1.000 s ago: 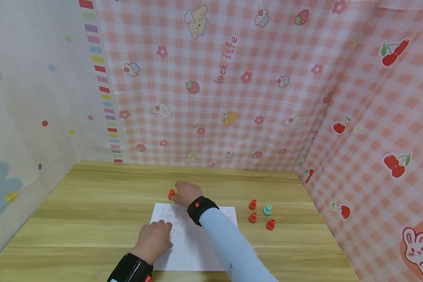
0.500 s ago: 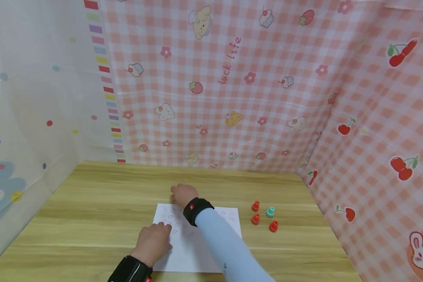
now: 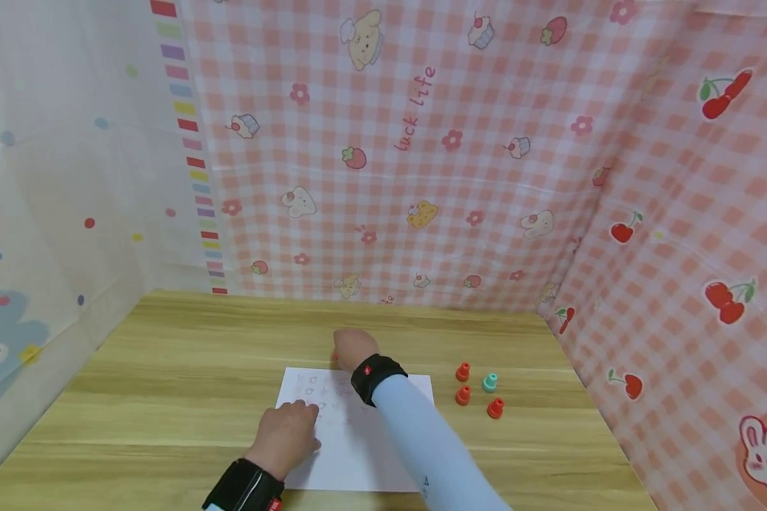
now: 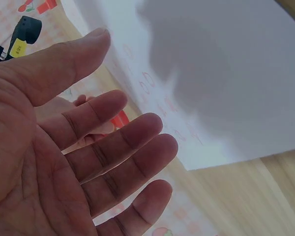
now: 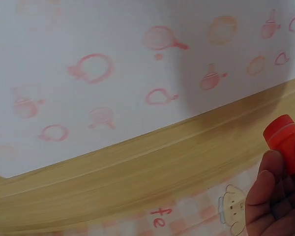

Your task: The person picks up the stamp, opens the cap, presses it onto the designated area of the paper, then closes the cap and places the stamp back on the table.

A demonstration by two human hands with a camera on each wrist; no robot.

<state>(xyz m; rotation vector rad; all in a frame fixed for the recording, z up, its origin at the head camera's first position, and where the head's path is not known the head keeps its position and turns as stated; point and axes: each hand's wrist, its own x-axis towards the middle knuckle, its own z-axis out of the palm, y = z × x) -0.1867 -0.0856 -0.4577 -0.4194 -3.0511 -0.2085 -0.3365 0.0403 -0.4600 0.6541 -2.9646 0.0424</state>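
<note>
My right hand (image 3: 354, 349) pinches a red toy stamp (image 5: 283, 140) by its narrow handle, just past the far edge of the white paper (image 3: 345, 461). Its wide round end faces out from the fingers, while the head view shows only a bit of red beside the hand. Rows of small pink and orange prints, such as hearts and ring shapes (image 5: 159, 96), mark the far part of the sheet. Over the paper's left edge lies my left hand (image 3: 286, 436), holding nothing. Seen from the left wrist, its fingers (image 4: 137, 128) are loosely spread.
Right of the paper stand three red stamps (image 3: 495, 408) and a turquoise stamp (image 3: 489, 382) on the wooden table (image 3: 166, 397). A pink checked cloth (image 3: 383, 177) hangs behind and to the right, with a white cloth (image 3: 57, 184) on the left.
My right hand has moved right along the paper's far edge, keeping the red stamp at its fingers. The left hand has hardly moved. The head view has shifted slightly.
</note>
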